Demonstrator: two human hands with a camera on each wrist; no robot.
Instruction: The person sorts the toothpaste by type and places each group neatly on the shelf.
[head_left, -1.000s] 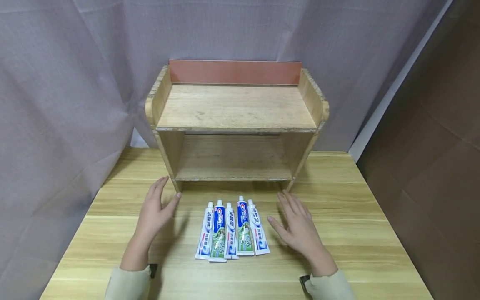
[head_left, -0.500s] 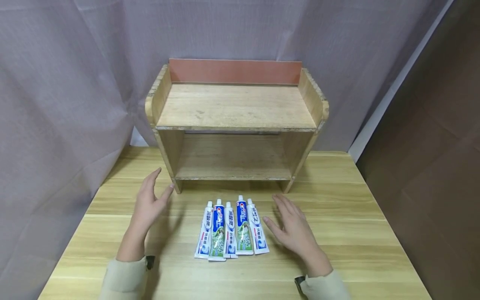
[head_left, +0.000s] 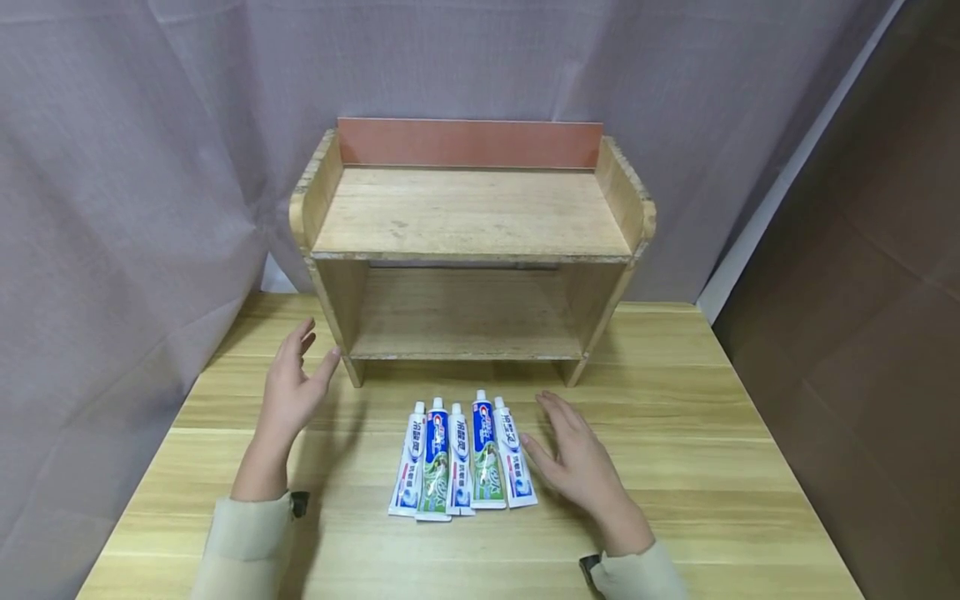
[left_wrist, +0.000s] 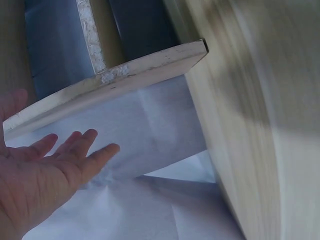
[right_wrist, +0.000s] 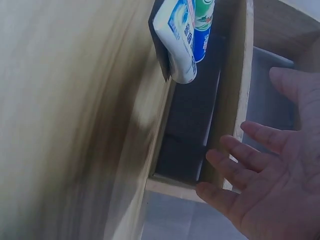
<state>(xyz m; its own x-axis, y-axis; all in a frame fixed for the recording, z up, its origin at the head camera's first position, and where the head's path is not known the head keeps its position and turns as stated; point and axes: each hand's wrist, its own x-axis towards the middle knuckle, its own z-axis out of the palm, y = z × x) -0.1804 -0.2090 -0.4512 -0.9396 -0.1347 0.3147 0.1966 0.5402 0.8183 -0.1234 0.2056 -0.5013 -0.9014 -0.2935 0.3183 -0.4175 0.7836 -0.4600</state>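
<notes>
Facing five toothpaste tubes (head_left: 460,462) lying on the tabletop (head_left: 735,467), long axes running toward the shelf (head_left: 472,212).
Holding the right hand (head_left: 583,468) just to their right, nearer than the left hand (head_left: 291,398); spreading the fingers (right_wrist: 247,155) of both loosely, gripping nothing.

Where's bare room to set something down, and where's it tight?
Bare: the upper shelf, between its side walls and the reddish back strip; the visible part of the lower shelf; the table right of the right hand. Crowded: between that hand and the left hand, where five toothpaste tubes lie close together.
</notes>
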